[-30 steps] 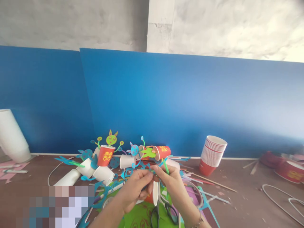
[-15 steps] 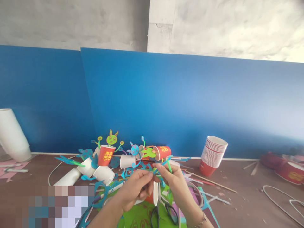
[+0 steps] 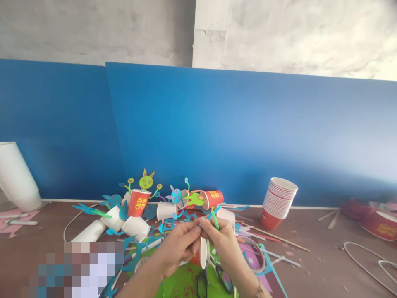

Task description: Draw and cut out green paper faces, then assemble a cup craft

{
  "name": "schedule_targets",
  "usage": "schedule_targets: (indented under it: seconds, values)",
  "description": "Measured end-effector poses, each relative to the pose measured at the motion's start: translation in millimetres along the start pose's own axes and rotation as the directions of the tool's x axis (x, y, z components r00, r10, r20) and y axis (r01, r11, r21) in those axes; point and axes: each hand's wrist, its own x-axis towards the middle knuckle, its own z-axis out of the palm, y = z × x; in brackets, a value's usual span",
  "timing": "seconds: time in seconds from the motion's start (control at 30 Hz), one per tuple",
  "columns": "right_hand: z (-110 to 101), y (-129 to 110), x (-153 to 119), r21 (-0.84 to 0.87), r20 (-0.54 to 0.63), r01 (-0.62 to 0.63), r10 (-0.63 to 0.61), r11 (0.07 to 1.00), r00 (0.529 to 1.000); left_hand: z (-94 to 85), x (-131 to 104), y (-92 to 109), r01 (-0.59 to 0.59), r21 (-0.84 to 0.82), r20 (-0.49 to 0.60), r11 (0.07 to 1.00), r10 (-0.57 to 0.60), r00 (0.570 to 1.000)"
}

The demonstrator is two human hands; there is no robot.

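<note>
My left hand (image 3: 176, 246) and my right hand (image 3: 223, 244) meet at the fingertips, both closed in a pinch. Between them is a thin blue straw (image 3: 212, 212), mostly covered by the fingers. A green straw (image 3: 215, 220) pokes up from my right hand, crossing the blue one. Just beneath the hands lies a red paper cup (image 3: 203, 253), its white mouth turned to the right. Black-handled scissors (image 3: 202, 283) rest below it on a green sheet (image 3: 181, 283) with drawn outlines.
Behind stand a red cup with a green rabbit figure (image 3: 141, 203), a tipped red cup (image 3: 212, 199) and several white cups (image 3: 166, 211). A cup stack (image 3: 279, 203) stands right, near a tape roll (image 3: 262, 260) and a wooden stick (image 3: 279, 238). A blue panel (image 3: 232, 132) borders the table.
My hands have drawn closer together, and less of the blue straw shows between the fingers. The green straw has shifted slightly left and stands more upright.
</note>
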Motion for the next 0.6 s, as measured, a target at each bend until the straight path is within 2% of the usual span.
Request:
schedule_targets:
  seconds: [0.3, 0.43, 0.6]
  values:
    - [5.2, -2.0, -3.2, 0.000, -0.075, -0.037, 0.037, 0.999, 0.996, 2.5, -1.3, 1.2, -0.019, -0.016, 0.005, 1.000, 0.020, 1.000]
    - [7.5, -4.4, -4.2, -0.012, -0.058, -0.023, 0.022, 1.000, 0.998, 1.8, -0.4, 0.7, -0.019, -0.033, 0.023, 0.999, 0.020, 1.000]
    - [8.6, -7.0, -5.1, 0.052, -0.020, -0.086, 0.087, 0.995, 0.996, -0.3, 0.5, -1.1, -0.022, -0.048, 0.040, 0.999, 0.024, 0.999]
